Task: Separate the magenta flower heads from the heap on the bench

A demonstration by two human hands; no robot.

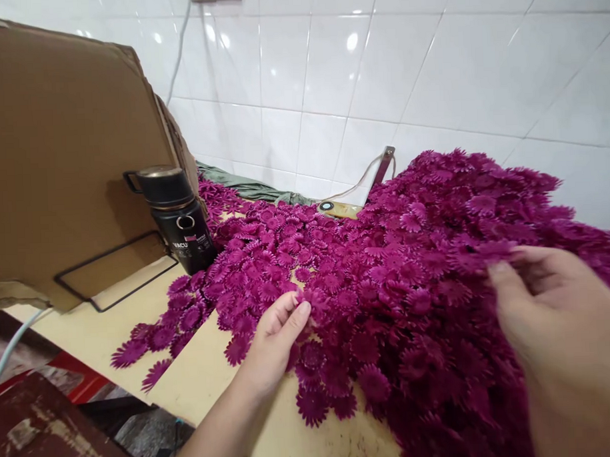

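Note:
A big heap of magenta fabric flowers (347,300) covers much of the table, highest at the right. Over its near left part, my left hand (281,329) pinches a flower (315,300) between thumb and forefinger. My right hand (558,313) is at the right side of the heap, its thumb and forefinger closed on another flower (496,250). The right hand's other fingers are curled and partly hidden. Several loose flowers (161,337) lie at the left, near the table edge.
A black vacuum flask (177,216) stands left of the heap, beside a large cardboard box (72,163) and a black wire frame (121,275). Behind are a yellowish tool (342,209), green cloth (253,185) and a white tiled wall (329,67). The pale tabletop (200,372) ends at lower left.

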